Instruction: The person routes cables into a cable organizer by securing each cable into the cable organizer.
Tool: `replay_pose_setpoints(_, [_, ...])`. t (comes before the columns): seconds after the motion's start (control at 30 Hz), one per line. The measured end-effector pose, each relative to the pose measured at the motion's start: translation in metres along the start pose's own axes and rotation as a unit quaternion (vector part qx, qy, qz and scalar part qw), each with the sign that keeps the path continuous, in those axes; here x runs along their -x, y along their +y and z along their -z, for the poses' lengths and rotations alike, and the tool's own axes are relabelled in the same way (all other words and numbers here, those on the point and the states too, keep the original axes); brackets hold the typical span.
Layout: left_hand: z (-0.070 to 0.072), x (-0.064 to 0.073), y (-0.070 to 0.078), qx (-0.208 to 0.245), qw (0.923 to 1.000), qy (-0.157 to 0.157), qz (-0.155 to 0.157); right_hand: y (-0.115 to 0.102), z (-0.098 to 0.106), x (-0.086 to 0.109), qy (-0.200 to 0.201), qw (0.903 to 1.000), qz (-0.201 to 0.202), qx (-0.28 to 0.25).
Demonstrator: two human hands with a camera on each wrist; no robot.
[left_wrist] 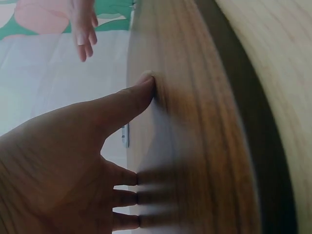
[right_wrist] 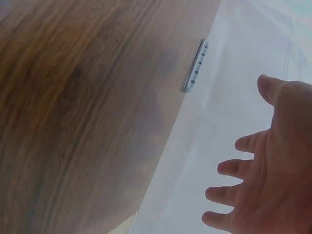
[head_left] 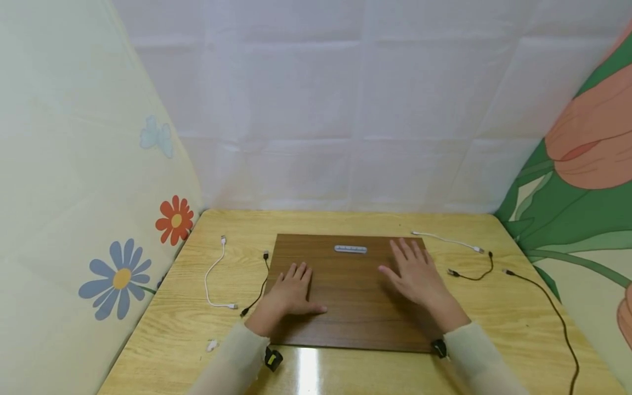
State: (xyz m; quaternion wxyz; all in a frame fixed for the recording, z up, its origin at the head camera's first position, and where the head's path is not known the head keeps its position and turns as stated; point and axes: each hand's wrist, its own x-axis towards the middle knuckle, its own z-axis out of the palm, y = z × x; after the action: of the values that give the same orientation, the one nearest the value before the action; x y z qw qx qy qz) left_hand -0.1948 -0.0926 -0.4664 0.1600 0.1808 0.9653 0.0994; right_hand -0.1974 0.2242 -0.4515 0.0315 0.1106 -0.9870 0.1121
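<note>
A dark brown wooden board [head_left: 345, 323] lies flat on the table, with a slim pale grey slotted strip [head_left: 350, 249] near its far edge. My left hand [head_left: 292, 293] rests its fingertips on the board's left half, thumb pointing right; the left wrist view shows the thumb tip [left_wrist: 146, 80] right at the wood. Over the board's right side my right hand [head_left: 412, 274] hovers with fingers spread, holding nothing. In the right wrist view that hand [right_wrist: 273, 165] is raised off the board, and small notches show along the strip [right_wrist: 196, 67].
Left of the board lie a white USB cable [head_left: 207, 277] and a short black cable [head_left: 260, 293]. To the right are another white cable [head_left: 446, 239], a short black cable [head_left: 476, 278] and a longer dark cable [head_left: 558, 312]. A small white scrap [head_left: 212, 345] sits front left. Printed cloths surround the table.
</note>
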Motion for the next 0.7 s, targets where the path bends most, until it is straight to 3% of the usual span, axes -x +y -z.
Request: replay_pose_setpoints(0.7, [-0.002, -0.002, 0.0, -0.028, 0.9996, -0.004, -0.001, 0.025, 0.008, 0.019, -0.023, 0.9996, -0.016, 0.006])
